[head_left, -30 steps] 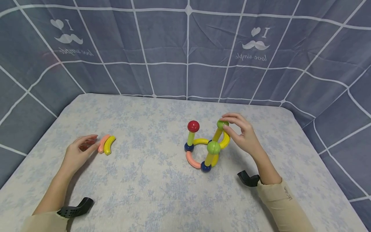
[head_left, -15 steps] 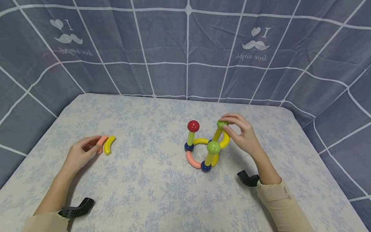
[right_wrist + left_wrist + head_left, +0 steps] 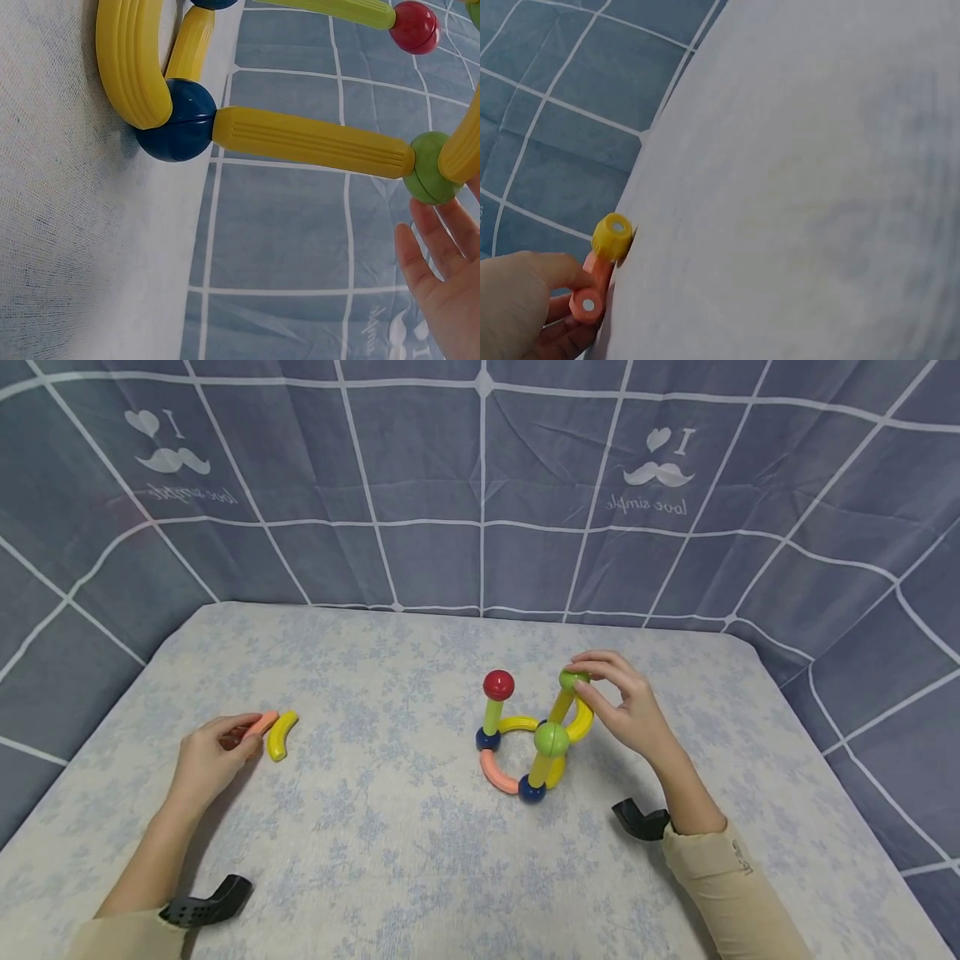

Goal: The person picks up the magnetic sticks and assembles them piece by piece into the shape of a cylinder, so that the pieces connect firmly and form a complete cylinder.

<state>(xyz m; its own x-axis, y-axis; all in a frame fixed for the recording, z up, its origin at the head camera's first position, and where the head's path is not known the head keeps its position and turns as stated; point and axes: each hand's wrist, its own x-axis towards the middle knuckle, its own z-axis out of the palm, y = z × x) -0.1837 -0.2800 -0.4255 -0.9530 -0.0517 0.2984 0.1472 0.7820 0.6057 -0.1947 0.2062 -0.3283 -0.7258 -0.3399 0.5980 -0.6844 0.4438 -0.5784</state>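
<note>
At the left, my left hand (image 3: 206,762) pinches a curved pink magnetic rod (image 3: 262,723) between thumb and fingers; its round end (image 3: 587,306) faces the left wrist camera. Right beside it lies a curved yellow rod (image 3: 282,737). My right hand (image 3: 632,708) holds a green ball (image 3: 572,679) by thumb and fingertips, at the top of a magnetic ball-and-rod structure. That structure has a ring of curved rods joined by blue balls (image 3: 532,789). Upright rods rise from it, one topped by a red ball (image 3: 498,685), another by a nearer green ball (image 3: 551,740).
A pale floral cloth (image 3: 390,827) covers the table. Behind and at both sides hangs a blue-grey checked curtain (image 3: 420,568). Black wrist mounts (image 3: 641,820) stick out from both forearms near the table.
My left hand has closed on the pink rod, which has turned and shifted slightly left beside the yellow one. The right hand stays on the green ball; the view has shifted slightly.
</note>
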